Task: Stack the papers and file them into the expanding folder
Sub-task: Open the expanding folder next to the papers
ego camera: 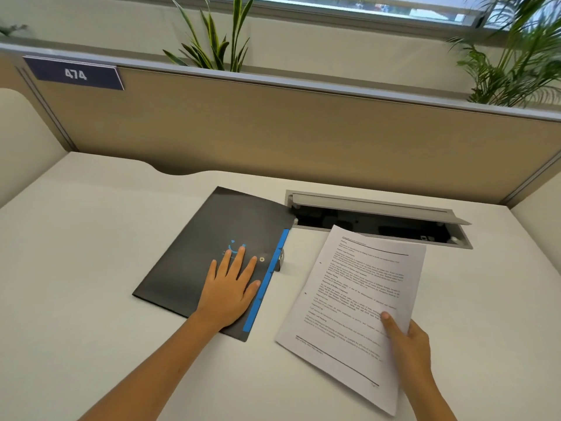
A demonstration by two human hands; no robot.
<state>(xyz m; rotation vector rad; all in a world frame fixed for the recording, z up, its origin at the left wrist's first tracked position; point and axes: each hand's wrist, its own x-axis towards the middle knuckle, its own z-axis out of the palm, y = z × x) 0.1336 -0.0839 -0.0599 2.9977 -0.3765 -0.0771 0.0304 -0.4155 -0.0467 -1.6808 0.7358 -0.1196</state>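
Left hand (232,291): lay open, palm down, fingers spread, pressed flat on the folder (212,262).

Folder: dark, shut, with a blue strip (265,284) along its right edge and a snap button (262,259) just past the fingertips. Long axis ran from near-left to far-right on the desk (91,253).

Papers (355,302): 1 gathered stack of printed sheets, just right of the folder and apart from it. Long axis ran near-parallel to the folder's, the top edge pointing away from the person.

Right hand (406,338): closed on the stack's near-right edge, thumb on top, fingers hidden beneath.

Cable tray (376,220): open, beyond the papers.

Judgement: the blue edge, likely the opening side, faced the papers. The right hand was placed to feed them leftward once the left hand, the nearer 1, lifted the flap.
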